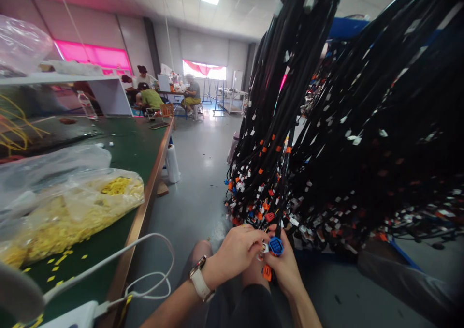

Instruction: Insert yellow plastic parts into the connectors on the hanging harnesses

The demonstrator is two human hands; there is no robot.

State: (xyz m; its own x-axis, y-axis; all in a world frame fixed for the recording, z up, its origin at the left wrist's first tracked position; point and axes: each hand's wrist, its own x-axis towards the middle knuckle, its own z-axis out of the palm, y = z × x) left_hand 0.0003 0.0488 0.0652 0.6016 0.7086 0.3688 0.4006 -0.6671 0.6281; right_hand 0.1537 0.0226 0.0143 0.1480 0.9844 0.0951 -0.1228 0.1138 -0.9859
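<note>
Blue conn. [276, 246] clamped in R hand [286, 265], cable [279, 226] running up; L hand [235, 249] just left, can't tell its grip.

Floor [203, 183] strip passable, near to far, between table [134, 144] left and cables [275, 100] right. Cables hang dense, wall off right side just beyond right hand [288, 265]. Blue plug [276, 246] takes up room between it and left hand [234, 250]. Left: cord [171, 250] loops past table edge, bag [90, 207] crowds tabletop, roll [173, 163] stands farther along.
</note>
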